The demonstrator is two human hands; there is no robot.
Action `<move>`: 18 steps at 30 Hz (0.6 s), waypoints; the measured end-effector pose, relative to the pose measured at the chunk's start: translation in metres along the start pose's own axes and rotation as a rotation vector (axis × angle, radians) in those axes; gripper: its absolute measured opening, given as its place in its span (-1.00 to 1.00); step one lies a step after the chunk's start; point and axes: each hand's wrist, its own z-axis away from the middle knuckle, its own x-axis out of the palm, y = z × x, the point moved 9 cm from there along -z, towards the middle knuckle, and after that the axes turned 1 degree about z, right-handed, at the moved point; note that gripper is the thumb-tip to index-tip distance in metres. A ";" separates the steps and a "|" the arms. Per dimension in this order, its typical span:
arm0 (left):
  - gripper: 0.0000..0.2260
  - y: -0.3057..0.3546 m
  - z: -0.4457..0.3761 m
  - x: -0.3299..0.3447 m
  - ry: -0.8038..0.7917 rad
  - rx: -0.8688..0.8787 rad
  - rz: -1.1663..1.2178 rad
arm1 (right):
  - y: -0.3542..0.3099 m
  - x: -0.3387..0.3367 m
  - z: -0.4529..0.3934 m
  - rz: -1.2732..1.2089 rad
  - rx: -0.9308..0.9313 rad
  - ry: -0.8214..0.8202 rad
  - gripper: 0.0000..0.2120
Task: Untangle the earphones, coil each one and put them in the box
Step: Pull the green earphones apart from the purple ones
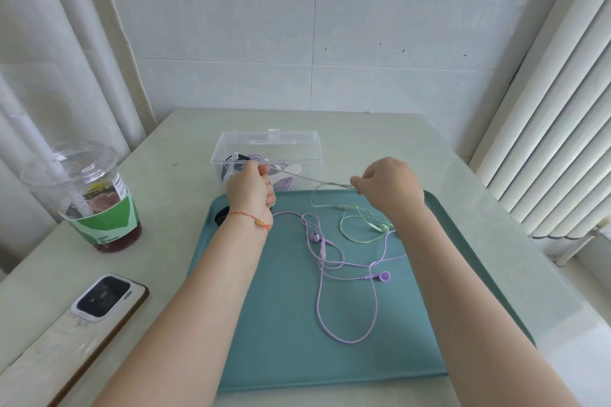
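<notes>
Green earphones' (363, 225) cord stretches taut, pinched between left hand (251, 188) and right hand (390, 188).

box (315, 145) open-topped, taut cord (309, 179) crossing its front; perhaps reachable above

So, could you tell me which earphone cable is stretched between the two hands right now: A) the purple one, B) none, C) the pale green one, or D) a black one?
C: the pale green cable runs taut from the left hand to the right hand, while the purple earphones lie loose on the teal tray.
</notes>
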 end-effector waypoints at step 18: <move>-0.71 0.018 -0.008 -0.012 0.049 0.074 0.198 | -0.019 -0.002 0.009 -0.521 -0.022 -0.124 -0.84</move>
